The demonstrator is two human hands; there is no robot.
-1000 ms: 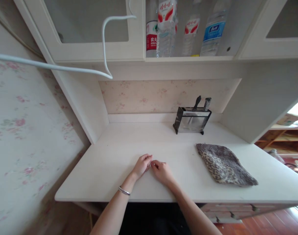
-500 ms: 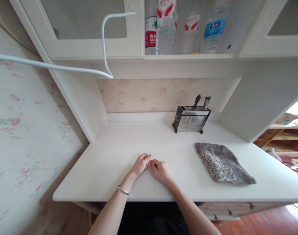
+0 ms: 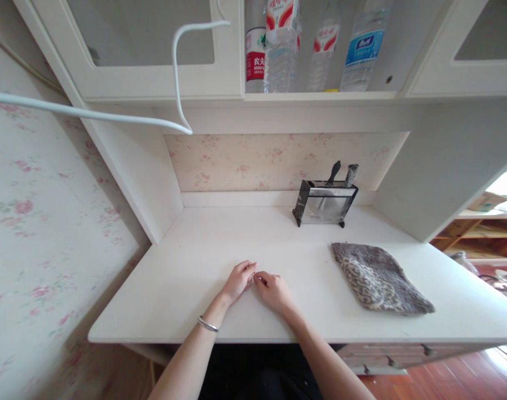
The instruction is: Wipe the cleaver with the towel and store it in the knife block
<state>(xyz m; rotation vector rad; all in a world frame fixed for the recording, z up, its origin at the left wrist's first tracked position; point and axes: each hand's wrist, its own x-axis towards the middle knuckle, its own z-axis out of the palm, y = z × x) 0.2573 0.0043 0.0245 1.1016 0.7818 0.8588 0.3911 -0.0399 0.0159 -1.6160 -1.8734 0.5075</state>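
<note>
Left hand [image 3: 239, 280]: resting on the desktop, fingers curled closed; whether they pinch anything is too small to tell.
Right hand [image 3: 273, 291]: on the desktop too, fingers closed, thumb against the index finger, its tips at or just beside the left fingertips.
Desktop [image 3: 195, 278]: white, under the fingers.
Patterned cloth [image 3: 382, 280]: lying flat to the right of the fingers, apart from them.
Knife holder [image 3: 326, 210]: upright beyond the fingers and to their right, two handles rising from it.
Red-label bottle [image 3: 255, 61]: on the shelf above and beyond the fingers, reads "农夫" and "NONGFU", partly hidden.
Front red-and-white bottle [image 3: 280, 61]: just right of it, reads "娃哈哈".
Other red-and-white bottle [image 3: 324, 53]: farther right, same lettering.
Blue-label bottle [image 3: 364, 53]: rightmost, white emblem, name not legible.
</note>
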